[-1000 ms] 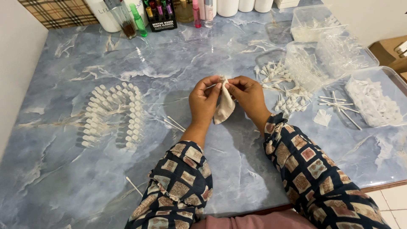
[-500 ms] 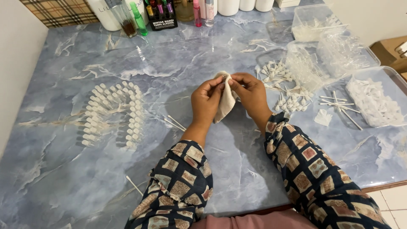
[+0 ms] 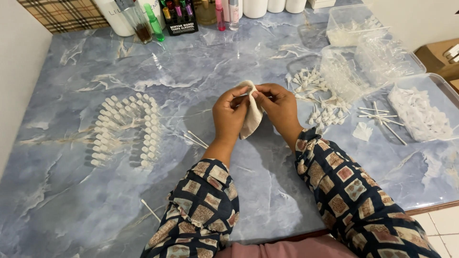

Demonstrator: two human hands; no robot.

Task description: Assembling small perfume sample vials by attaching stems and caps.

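Reaching up from the bottom edge, two patterned sleeves (image 3: 205,210) lead to the left hand (image 3: 228,116) and right hand (image 3: 279,106), both pinched shut on a small pale cloth (image 3: 252,112) at frame centre, above the blue marbled table (image 3: 71,191). Thin white sticks (image 3: 195,139) lie just left. Small capped vials (image 3: 126,130) sit in rows at mid-left; clear tubs (image 3: 363,52) of what may be white caps fill the upper right. Bottles (image 3: 186,12) line the top edge.

Single head view, looking steeply down, close over blue marble table (image 3: 95,200); no second view.
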